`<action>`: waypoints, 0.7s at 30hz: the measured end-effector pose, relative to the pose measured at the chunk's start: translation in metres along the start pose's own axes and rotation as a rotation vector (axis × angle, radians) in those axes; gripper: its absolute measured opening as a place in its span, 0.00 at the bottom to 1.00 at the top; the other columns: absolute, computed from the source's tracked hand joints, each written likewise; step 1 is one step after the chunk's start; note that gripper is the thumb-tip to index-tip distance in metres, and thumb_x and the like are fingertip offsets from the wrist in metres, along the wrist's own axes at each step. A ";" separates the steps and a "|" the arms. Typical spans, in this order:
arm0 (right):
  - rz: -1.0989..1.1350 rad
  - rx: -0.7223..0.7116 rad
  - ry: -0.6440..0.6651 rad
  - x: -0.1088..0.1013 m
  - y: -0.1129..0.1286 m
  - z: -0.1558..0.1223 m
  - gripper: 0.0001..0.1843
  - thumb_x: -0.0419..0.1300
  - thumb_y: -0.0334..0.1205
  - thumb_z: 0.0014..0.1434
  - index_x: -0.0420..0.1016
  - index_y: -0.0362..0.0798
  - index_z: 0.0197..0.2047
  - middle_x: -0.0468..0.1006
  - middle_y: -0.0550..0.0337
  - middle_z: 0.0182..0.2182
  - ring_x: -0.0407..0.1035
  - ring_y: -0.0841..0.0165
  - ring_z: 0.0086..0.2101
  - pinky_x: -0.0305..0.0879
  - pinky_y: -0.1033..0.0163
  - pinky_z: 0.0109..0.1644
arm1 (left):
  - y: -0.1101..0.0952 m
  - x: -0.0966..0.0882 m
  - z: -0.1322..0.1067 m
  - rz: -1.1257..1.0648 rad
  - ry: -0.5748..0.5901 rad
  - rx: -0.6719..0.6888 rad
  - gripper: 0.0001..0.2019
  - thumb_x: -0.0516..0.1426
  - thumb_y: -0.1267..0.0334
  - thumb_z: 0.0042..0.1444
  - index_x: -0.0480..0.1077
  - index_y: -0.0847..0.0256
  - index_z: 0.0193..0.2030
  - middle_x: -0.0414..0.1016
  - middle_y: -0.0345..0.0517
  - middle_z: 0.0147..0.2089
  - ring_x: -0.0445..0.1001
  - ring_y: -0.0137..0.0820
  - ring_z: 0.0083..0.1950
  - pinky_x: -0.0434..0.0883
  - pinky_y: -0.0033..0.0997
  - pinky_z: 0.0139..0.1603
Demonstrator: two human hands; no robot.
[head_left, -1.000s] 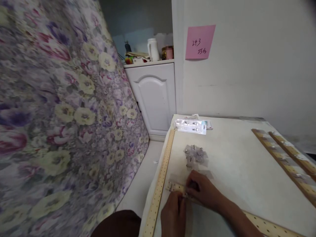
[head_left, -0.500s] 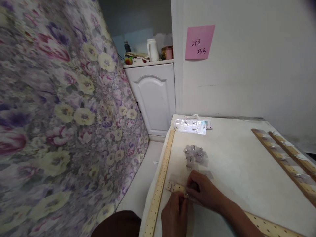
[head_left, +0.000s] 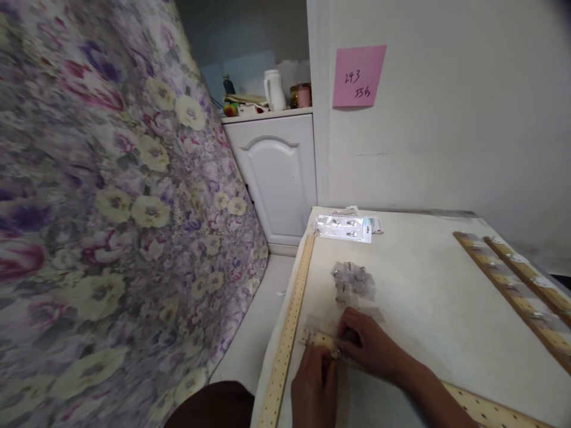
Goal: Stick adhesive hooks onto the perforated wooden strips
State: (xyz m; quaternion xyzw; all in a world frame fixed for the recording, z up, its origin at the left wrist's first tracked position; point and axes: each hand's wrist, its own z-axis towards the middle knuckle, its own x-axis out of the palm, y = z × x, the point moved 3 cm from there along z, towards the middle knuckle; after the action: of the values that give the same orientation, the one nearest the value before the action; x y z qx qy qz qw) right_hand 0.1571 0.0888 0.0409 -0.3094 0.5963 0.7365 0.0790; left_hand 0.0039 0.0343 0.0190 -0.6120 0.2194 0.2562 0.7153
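Note:
Both hands meet at the near left of a white table [head_left: 428, 297], over the left end of a perforated wooden strip [head_left: 486, 410] that runs off to the right. My left hand [head_left: 314, 386] has its fingers curled against the strip's end. My right hand [head_left: 368, 345] pinches something small there that I cannot make out. Just beyond the hands lies a pile of small clear plastic hooks with metal parts [head_left: 354, 280]. A clear blister pack [head_left: 344, 228] lies at the far left corner.
Another perforated wooden strip [head_left: 288, 333] lies along the table's left edge, and two more [head_left: 513, 291] lie at the right. A flowered cloth [head_left: 111, 208] hangs at the left. Behind stand a white cabinet [head_left: 279, 172] and a wall with a pink note [head_left: 358, 75].
The hands stay in place over the strip's end. The view has shifted very slightly to the left.

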 end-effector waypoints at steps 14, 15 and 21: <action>-0.018 0.000 0.006 -0.001 0.002 0.000 0.08 0.57 0.25 0.48 0.65 0.48 0.30 0.68 0.63 0.32 0.64 0.72 0.30 0.58 0.68 0.33 | 0.001 0.002 0.004 -0.036 -0.053 0.002 0.04 0.53 0.65 0.54 0.68 0.57 0.30 0.68 0.38 0.29 0.68 0.31 0.30 0.64 0.28 0.33; -0.019 -0.001 0.005 -0.001 0.001 0.000 0.08 0.57 0.25 0.48 0.66 0.48 0.30 0.69 0.63 0.32 0.64 0.72 0.30 0.58 0.68 0.33 | 0.002 0.002 0.004 -0.030 -0.047 0.003 0.04 0.53 0.65 0.54 0.68 0.57 0.30 0.68 0.38 0.29 0.68 0.30 0.30 0.63 0.28 0.33; -0.021 -0.008 0.002 -0.002 0.001 0.000 0.08 0.56 0.25 0.48 0.66 0.47 0.30 0.68 0.64 0.31 0.64 0.72 0.30 0.58 0.68 0.33 | 0.003 0.004 0.003 -0.009 -0.014 0.002 0.05 0.52 0.65 0.56 0.67 0.57 0.31 0.68 0.38 0.30 0.68 0.30 0.31 0.63 0.28 0.33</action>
State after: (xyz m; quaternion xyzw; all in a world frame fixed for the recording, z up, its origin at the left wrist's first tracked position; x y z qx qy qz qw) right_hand 0.1578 0.0889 0.0429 -0.3166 0.5901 0.7378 0.0850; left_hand 0.0052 0.0384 0.0145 -0.6106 0.2117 0.2572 0.7185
